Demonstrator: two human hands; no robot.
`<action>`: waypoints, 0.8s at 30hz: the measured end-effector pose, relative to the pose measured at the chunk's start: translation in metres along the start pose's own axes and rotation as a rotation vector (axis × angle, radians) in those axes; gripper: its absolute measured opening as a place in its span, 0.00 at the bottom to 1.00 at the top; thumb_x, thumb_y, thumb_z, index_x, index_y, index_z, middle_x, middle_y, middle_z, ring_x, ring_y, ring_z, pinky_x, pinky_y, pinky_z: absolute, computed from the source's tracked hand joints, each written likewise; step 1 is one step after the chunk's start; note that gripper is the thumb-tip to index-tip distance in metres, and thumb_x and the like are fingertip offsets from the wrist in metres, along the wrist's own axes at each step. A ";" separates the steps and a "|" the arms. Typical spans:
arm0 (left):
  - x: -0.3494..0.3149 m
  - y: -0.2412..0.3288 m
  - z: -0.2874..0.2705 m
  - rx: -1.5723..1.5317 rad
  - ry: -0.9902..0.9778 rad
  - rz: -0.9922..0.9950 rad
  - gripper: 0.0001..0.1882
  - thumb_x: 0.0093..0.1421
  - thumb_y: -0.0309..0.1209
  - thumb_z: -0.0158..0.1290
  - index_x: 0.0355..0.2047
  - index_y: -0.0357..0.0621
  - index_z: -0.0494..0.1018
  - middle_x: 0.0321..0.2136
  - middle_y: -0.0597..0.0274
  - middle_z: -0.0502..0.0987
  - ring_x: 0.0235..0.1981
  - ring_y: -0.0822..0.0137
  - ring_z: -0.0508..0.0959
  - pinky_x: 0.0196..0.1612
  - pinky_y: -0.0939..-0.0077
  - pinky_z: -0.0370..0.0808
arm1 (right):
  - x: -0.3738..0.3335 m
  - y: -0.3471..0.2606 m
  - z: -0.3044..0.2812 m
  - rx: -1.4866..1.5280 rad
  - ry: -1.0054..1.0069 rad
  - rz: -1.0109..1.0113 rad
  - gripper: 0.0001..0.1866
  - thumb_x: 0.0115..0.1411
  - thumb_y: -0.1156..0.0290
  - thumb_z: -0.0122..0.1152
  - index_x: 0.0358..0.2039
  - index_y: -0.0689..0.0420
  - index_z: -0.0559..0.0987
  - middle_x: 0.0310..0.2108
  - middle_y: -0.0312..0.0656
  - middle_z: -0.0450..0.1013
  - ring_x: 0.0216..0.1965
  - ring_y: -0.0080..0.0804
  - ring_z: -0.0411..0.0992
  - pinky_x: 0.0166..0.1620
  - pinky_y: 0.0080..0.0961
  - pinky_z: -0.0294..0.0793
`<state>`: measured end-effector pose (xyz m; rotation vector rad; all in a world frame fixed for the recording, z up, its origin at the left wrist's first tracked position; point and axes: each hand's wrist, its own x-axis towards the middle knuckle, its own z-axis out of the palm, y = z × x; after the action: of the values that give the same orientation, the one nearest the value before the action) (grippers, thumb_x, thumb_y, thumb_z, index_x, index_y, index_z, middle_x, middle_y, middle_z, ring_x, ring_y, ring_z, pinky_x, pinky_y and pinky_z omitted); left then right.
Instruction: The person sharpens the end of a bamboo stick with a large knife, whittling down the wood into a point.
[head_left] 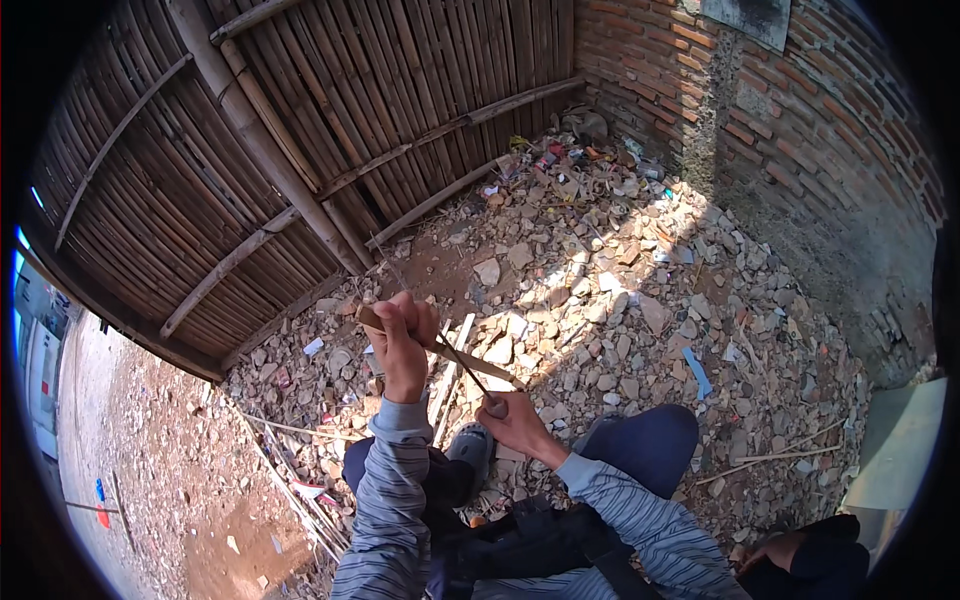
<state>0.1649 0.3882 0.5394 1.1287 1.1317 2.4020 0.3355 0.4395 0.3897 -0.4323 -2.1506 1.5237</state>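
Note:
My left hand (pixel 402 350) is raised in front of me, its fingers wrapped round a flat bamboo strip (pixel 475 366). One end of the strip pokes out past the thumb, and the other slants down to the right. Lower and nearer, my right hand (pixel 522 424) is closed on the rounded brown handle of a thin, dark, blade-like tool (pixel 466 362). That tool points up and left, crossing the strip close to my left hand. Whether it is a knife seen edge-on, I cannot tell.
Stone rubble (pixel 600 330) covers the ground around my feet. Pale wooden slats (pixel 452 375) lie before my shoe (pixel 470 455). A bamboo wall (pixel 300 110) stands at far left, a brick wall (pixel 760 130) at right. Another person's dark-clothed limb (pixel 815 555) shows at lower right.

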 end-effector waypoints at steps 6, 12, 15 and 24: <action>-0.005 0.003 -0.001 0.043 -0.040 -0.022 0.32 0.69 0.59 0.37 0.16 0.50 0.49 0.11 0.73 0.48 0.12 0.77 0.49 0.17 0.75 0.45 | -0.006 0.006 0.001 -0.010 -0.016 0.203 0.16 0.56 0.65 0.63 0.26 0.69 0.74 0.13 0.43 0.68 0.19 0.29 0.71 0.27 0.30 0.69; -0.008 0.001 0.000 0.051 -0.063 -0.048 0.33 0.69 0.60 0.36 0.15 0.49 0.50 0.10 0.72 0.50 0.11 0.76 0.51 0.17 0.75 0.47 | 0.000 -0.003 0.000 0.033 -0.046 0.218 0.14 0.57 0.67 0.63 0.22 0.65 0.73 0.12 0.40 0.66 0.17 0.22 0.65 0.25 0.30 0.65; -0.007 0.001 0.003 0.037 -0.058 -0.063 0.34 0.69 0.60 0.36 0.15 0.48 0.50 0.11 0.72 0.50 0.11 0.75 0.51 0.17 0.74 0.47 | 0.003 -0.005 -0.001 0.087 -0.058 0.266 0.15 0.57 0.67 0.63 0.22 0.65 0.73 0.12 0.38 0.67 0.17 0.21 0.65 0.25 0.29 0.65; -0.007 0.000 -0.006 0.006 -0.049 -0.073 0.33 0.69 0.59 0.36 0.16 0.49 0.50 0.13 0.72 0.48 0.13 0.75 0.49 0.18 0.74 0.46 | 0.001 -0.011 -0.004 0.065 -0.081 0.301 0.13 0.56 0.67 0.62 0.25 0.65 0.75 0.13 0.41 0.68 0.17 0.27 0.63 0.26 0.33 0.66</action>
<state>0.1650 0.3809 0.5331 1.1223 1.1452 2.3052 0.3367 0.4397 0.4010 -0.7093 -2.1645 1.7953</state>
